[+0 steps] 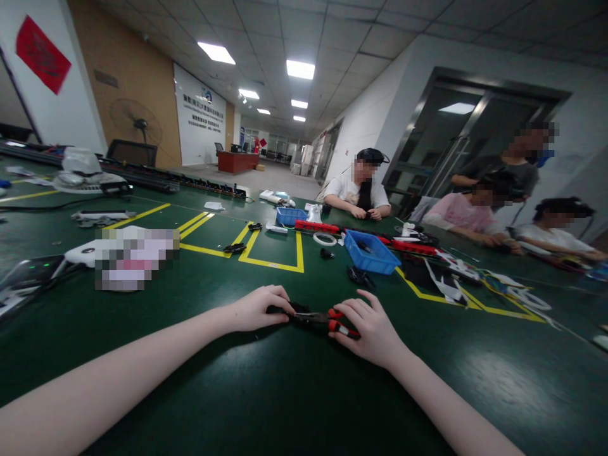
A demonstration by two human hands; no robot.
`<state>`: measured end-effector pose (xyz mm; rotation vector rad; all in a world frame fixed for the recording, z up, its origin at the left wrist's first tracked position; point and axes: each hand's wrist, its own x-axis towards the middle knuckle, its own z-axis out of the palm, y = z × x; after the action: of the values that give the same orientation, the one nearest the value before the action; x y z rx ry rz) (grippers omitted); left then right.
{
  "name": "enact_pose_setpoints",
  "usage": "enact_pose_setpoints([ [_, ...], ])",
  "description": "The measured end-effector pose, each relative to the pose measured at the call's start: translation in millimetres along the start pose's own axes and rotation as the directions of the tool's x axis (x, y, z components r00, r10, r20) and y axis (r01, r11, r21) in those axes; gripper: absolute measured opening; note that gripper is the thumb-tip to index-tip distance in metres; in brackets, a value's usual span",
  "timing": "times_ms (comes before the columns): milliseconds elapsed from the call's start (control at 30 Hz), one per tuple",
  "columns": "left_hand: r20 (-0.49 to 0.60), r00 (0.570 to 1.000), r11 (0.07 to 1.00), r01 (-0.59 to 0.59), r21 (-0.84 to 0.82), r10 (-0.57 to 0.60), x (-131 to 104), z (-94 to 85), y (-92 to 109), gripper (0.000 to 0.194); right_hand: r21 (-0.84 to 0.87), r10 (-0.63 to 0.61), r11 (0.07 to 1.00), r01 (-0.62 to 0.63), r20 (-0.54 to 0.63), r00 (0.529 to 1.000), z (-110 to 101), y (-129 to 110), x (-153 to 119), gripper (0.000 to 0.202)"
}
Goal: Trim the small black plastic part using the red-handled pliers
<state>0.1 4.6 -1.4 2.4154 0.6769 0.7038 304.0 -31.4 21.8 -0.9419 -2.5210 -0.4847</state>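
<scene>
Red-and-black-handled steel pliers [317, 317], one pair, lie in the right hand [371, 324], its fingers around the handles; the left hand [264, 308] pinches one small black part [300, 308] at their tips. Beyond the right hand, one large blue plastic bin [375, 262] holds dark pieces [363, 246]; one smaller blue bin [291, 219] sits farther off. Bare green tabletop [294, 392] spreads between the forearms.

The left hand [266, 308] partly hid a black piece [299, 307] (too dark to make out); the near edge cut both forearms [142, 367].
</scene>
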Motion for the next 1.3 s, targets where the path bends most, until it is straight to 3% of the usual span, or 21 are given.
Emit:
enact_pose_setpoints([
  [267,0.0,1.0,1.0,0.01,0.017,-0.01,0.5,0.4,-0.6,0.021,0.133,0.105,0.984,-0.123,0.132,0.986,-3.8,-2.7,-0.8,0.034],
  [733,0.007,1.0,0.998,-0.007,0.059,0.006,0.4,1.2,0.2,0.022,0.168,0.06,0.983,-0.073,0.083,0.995,-0.8,3.9,-4.2,0.043],
  [967,-0.03,0.999,0.985,0.049,0.166,-0.044,0.3,2.1,5.5,0.05,0.188,0.079,0.977,-0.098,0.104,0.991,-0.6,2.0,-5.0,0.042],
  [1300,0.015,1.0,0.963,0.006,0.27,-0.01,0.4,0.1,10.4,0.039,0.16,0.089,0.98,-0.119,0.185,0.979,-4.2,3.4,-2.1,0.038],
])
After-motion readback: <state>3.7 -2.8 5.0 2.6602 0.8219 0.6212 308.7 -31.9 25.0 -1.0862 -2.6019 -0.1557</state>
